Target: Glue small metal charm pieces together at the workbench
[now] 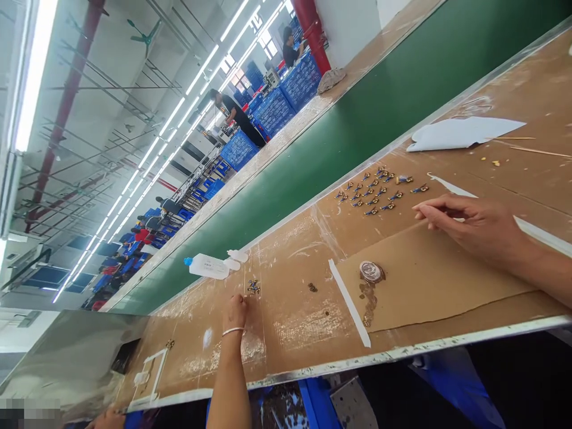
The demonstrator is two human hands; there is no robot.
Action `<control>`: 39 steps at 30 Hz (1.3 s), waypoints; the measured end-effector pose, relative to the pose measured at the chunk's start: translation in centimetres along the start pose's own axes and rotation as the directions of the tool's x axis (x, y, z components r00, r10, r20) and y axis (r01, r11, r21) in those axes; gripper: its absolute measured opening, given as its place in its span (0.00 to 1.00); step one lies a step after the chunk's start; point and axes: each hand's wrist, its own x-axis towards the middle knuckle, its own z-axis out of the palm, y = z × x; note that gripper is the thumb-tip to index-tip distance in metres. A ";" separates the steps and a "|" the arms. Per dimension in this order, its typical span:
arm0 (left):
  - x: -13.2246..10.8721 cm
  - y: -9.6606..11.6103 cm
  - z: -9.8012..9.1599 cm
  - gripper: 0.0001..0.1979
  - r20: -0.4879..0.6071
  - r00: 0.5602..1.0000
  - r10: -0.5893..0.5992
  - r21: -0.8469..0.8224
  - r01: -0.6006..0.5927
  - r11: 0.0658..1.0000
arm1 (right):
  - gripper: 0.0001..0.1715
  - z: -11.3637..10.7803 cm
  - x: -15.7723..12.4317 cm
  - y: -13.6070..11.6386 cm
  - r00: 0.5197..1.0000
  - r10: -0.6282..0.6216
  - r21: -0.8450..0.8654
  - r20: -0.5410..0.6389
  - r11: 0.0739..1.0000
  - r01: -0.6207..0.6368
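My left hand [236, 311], with a white band at the wrist, is closed right beside a small pile of blue-and-gold pieces [253, 287]. Whatever its fingers hold, if anything, is hidden. Over the upper right part of a cardboard sheet [429, 271], my right hand [469, 220] has its fingers curled and pinched together; I cannot make out anything in them. Just beyond it, small blue-and-gold figure-like pieces [369, 192] lie spread out in loose rows. A small round pot of brownish paste [372, 272] sits on the sheet, with a glossy smear below it.
White squeeze bottles [210, 266] lie by the green conveyor belt [286, 185]. Small dark bits [312, 287] rest between my hands. White tape [351, 304] borders the sheet. White paper [465, 132] and thin sticks lie far right. Co-workers [239, 116] are beyond the belt; another person's hand [107, 420] shows lower left.
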 end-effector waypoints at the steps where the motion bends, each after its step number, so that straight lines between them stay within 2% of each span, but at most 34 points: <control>1: -0.6 0.1 -0.3 0.11 -0.011 1.000 -0.019 -0.071 0.018 0.997 | 0.16 -0.1 0.0 -0.2 1.000 0.000 0.007 0.010 1.000 0.000; 4: -3.5 1.0 -0.5 0.11 -0.040 0.998 -0.043 -0.330 0.028 0.943 | 0.16 -0.2 0.1 -0.7 0.999 -0.005 0.047 0.040 0.999 0.004; 6: -6.2 2.2 -0.1 0.14 -0.042 0.999 -0.021 -0.520 -0.004 0.854 | 0.15 -0.3 0.2 -0.9 0.998 -0.022 0.077 0.052 0.997 0.018; 9: -10.2 5.0 1.0 0.19 0.019 0.999 0.033 -0.722 -0.009 0.692 | 0.15 -0.4 0.2 -1.0 0.995 -0.050 0.110 0.081 0.993 0.041; 10: -11.4 6.1 1.4 0.20 0.058 0.998 0.034 -0.796 0.026 0.604 | 0.15 -0.4 0.2 -1.1 0.994 -0.056 0.113 0.089 0.993 0.046; 11: -12.4 7.2 1.7 0.20 0.117 0.993 0.015 -0.877 0.096 0.471 | 0.15 -0.5 0.2 -1.1 0.994 -0.063 0.118 0.094 0.992 0.052; 13: -14.0 9.5 2.3 0.20 0.236 0.972 -0.003 -0.934 0.228 0.274 | 0.13 -0.6 0.2 -1.1 0.992 -0.083 0.136 0.098 0.988 0.069; 14: -14.6 10.6 2.6 0.20 0.283 0.959 -0.001 -0.936 0.276 0.220 | 0.13 -0.7 0.2 -1.1 0.990 -0.102 0.155 0.096 0.984 0.086; 15: -15.1 11.6 2.9 0.19 0.309 0.951 0.012 -0.930 0.300 0.212 | 0.12 -0.8 0.2 -1.1 0.988 -0.119 0.170 0.096 0.980 0.101; 19: -16.2 15.1 3.8 0.17 0.325 0.943 0.075 -0.915 0.294 0.276 | 0.11 -1.0 0.4 -0.9 0.983 -0.149 0.165 0.105 0.978 0.130; 23: -16.7 17.4 4.4 0.17 0.277 0.955 0.105 -0.899 0.219 0.380 | 0.11 -0.9 0.7 -0.6 0.974 -0.212 0.176 0.077 0.965 0.196; 25: -16.8 18.1 4.5 0.18 0.244 0.961 0.127 -0.863 0.155 0.481 | 0.11 -0.9 0.8 -0.6 0.969 -0.237 0.166 0.063 0.960 0.224; 28: -16.9 19.1 4.3 0.17 0.190 0.963 0.191 -0.722 0.005 0.692 | 0.11 -1.0 0.9 -0.7 0.964 -0.257 0.132 0.065 0.960 0.247; 30: -17.0 19.9 4.0 0.17 0.150 0.958 0.243 -0.623 -0.099 0.776 | 0.12 -1.1 0.9 -0.7 0.957 -0.278 0.118 0.078 0.956 0.268; 35: -17.1 21.8 4.0 0.18 0.092 0.936 0.341 -0.487 -0.257 0.835 | 0.12 -1.1 1.0 -0.5 0.938 -0.337 0.134 0.079 0.936 0.325; 39: -16.4 22.3 4.7 0.20 0.087 0.915 0.394 -0.403 -0.330 0.854 | 0.13 -1.0 1.0 -0.3 0.930 -0.356 0.128 0.085 0.930 0.345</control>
